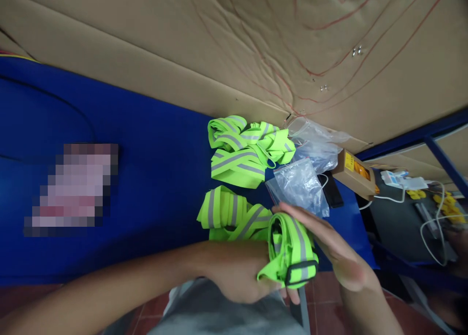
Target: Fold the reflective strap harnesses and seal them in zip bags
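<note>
A neon-yellow reflective strap (298, 242) with a grey stripe is wound into a loose roll, its black plastic buckle (302, 272) facing me. My left hand (244, 274) is closed around the left and lower side of this roll, some fingertips showing beneath it. Along the roll's right and upper side lies my right hand (329, 240), fingers stretched out nearly straight and apparently touching the strap. Just beyond both hands, more neon-yellow straps (226, 208) lie coiled on the blue table (157, 179).
Farther back is another heap of neon-yellow straps (237, 167). Clear plastic bags (302, 184), a black flat object (332, 191) and a cardboard box (353, 174) sit to the right. A blurred-out item (73, 188) lies at left. Cardboard (146, 67) walls the back.
</note>
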A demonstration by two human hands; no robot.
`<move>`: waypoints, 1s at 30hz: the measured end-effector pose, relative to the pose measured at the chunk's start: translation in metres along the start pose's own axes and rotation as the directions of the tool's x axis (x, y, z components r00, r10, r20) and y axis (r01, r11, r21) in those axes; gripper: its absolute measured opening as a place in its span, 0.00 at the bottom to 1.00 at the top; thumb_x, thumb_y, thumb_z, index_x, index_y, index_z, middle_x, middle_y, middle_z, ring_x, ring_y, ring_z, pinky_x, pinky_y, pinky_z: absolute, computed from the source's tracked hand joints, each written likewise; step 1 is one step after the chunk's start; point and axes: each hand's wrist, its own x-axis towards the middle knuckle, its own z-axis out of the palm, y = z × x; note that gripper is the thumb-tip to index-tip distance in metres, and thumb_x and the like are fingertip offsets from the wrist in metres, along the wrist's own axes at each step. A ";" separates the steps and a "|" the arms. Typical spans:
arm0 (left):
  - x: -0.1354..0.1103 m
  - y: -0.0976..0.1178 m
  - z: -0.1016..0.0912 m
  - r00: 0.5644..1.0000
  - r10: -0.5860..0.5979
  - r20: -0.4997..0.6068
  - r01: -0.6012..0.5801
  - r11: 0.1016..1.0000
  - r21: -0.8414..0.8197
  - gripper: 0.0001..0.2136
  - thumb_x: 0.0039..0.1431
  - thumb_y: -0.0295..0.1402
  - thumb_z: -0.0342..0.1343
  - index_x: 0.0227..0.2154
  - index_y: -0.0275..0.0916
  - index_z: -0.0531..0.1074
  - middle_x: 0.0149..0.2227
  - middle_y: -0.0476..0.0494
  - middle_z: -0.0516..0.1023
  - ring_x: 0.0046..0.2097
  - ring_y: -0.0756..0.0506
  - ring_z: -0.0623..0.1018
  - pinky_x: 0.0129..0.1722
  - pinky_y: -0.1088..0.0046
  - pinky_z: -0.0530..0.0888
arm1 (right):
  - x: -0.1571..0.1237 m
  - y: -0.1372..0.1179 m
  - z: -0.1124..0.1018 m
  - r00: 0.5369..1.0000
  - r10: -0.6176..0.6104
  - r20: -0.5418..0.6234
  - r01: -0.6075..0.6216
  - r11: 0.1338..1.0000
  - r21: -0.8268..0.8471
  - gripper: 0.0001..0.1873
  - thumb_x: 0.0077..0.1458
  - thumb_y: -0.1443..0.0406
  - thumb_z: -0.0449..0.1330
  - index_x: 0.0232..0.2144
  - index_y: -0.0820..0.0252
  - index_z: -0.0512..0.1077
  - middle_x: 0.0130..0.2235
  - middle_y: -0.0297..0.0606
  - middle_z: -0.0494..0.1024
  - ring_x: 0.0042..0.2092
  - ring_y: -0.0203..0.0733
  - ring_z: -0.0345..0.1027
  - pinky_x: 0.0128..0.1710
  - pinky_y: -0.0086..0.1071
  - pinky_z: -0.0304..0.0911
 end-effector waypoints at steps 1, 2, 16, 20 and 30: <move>0.000 -0.001 -0.002 1.000 0.002 -0.020 -0.002 1.000 -0.008 0.18 0.69 0.30 0.44 0.47 0.40 0.80 0.46 0.41 0.83 0.51 0.40 0.83 0.54 0.67 0.77 | -0.003 0.001 0.001 1.000 0.005 -0.013 -0.005 0.998 -0.056 0.58 0.52 0.27 0.51 0.74 0.49 0.52 0.72 0.43 0.60 0.71 0.65 0.56 0.70 0.53 0.56; 0.000 -0.003 -0.003 0.999 0.011 -0.030 -0.011 1.000 -0.010 0.18 0.70 0.31 0.44 0.46 0.40 0.80 0.45 0.41 0.83 0.51 0.40 0.83 0.54 0.67 0.77 | -0.005 0.002 0.003 0.999 0.009 -0.033 -0.014 0.991 -0.132 0.63 0.47 0.30 0.61 0.75 0.50 0.48 0.73 0.45 0.57 0.72 0.67 0.53 0.70 0.54 0.57; 0.001 -0.021 -0.007 0.982 -0.188 -0.016 0.183 0.971 -0.157 0.11 0.61 0.32 0.57 0.39 0.37 0.83 0.43 0.39 0.86 0.45 0.39 0.84 0.46 0.64 0.80 | 0.008 0.012 0.042 0.940 0.130 -0.315 -0.137 0.991 -0.001 0.47 0.43 0.61 0.77 0.64 0.46 0.63 0.55 0.41 0.76 0.50 0.52 0.75 0.50 0.43 0.73; 0.000 -0.018 -0.014 0.921 -0.337 -0.196 0.287 0.926 -0.246 0.10 0.56 0.38 0.65 0.38 0.39 0.82 0.39 0.45 0.86 0.42 0.41 0.83 0.43 0.67 0.78 | 0.011 0.012 0.037 0.920 0.176 -0.349 -0.119 0.977 0.178 0.44 0.43 0.62 0.77 0.62 0.46 0.67 0.54 0.39 0.78 0.50 0.52 0.76 0.50 0.41 0.73; 0.002 -0.008 -0.018 0.613 -0.145 -0.777 0.412 0.897 0.157 0.30 0.43 0.49 0.75 0.47 0.40 0.75 0.45 0.43 0.80 0.46 0.36 0.80 0.42 0.66 0.73 | 0.019 0.002 0.024 0.943 0.160 -0.292 0.014 0.856 0.516 0.41 0.48 0.58 0.76 0.63 0.46 0.70 0.59 0.39 0.78 0.58 0.56 0.74 0.57 0.45 0.71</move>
